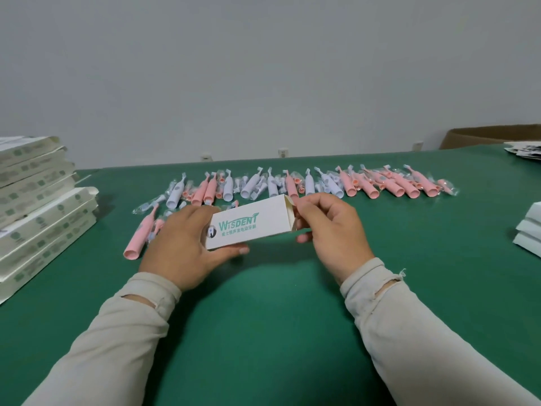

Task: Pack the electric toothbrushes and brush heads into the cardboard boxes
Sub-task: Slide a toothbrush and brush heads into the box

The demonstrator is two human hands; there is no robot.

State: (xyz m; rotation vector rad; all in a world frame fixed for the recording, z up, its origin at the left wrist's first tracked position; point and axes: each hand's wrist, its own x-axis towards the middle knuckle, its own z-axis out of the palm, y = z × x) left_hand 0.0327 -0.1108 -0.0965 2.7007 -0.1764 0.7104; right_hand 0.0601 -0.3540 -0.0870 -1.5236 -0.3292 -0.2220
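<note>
Both hands (254, 241) — box (248, 225) crosswise, open-end right

White box (248, 227): green "WISDENT" logo w/ a line of small Chinese chars below.

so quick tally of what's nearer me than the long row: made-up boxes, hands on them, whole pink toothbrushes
box: 1
hands holding it, left hand and right hand: 2
pink toothbrush: 1
total: 4
</note>
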